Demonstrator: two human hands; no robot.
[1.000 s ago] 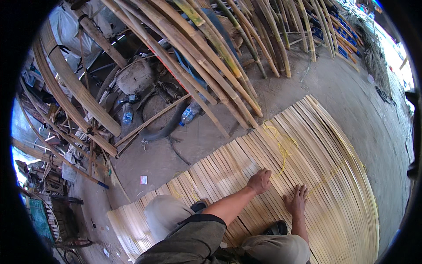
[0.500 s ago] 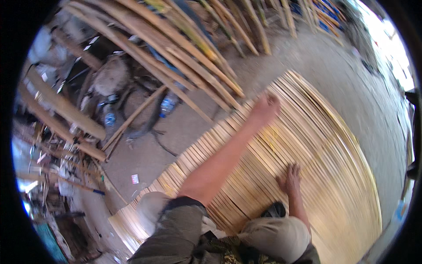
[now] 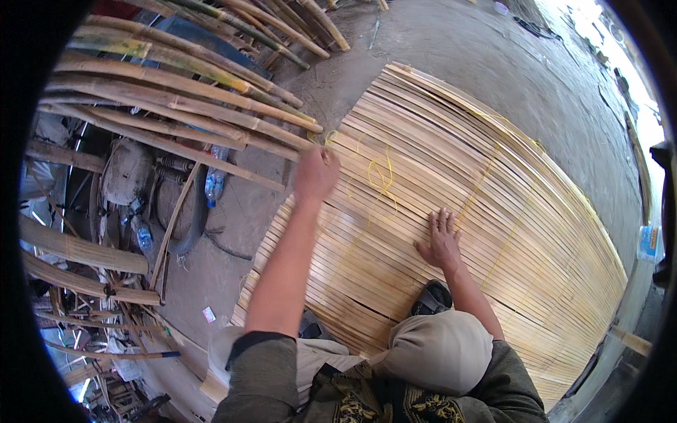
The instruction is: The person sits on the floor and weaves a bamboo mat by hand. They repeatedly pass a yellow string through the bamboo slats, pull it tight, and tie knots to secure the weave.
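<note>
Right hand (image 3: pixel 443 247) on one slatted mat (image 3: pixel 451 155)

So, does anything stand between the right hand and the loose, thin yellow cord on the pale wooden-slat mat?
Nothing visible does. The right hand rests on the pale wooden-slat mat; the loose, thin yellow cord lies ahead to its left, with only the mat's surface between.

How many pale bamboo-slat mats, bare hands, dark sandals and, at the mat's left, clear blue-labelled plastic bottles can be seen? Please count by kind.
Pale bamboo-slat mat: 1
Bare hands: 2
Dark sandals: 2
Clear blue-labelled plastic bottles, at left: 2
Total: 7
</note>
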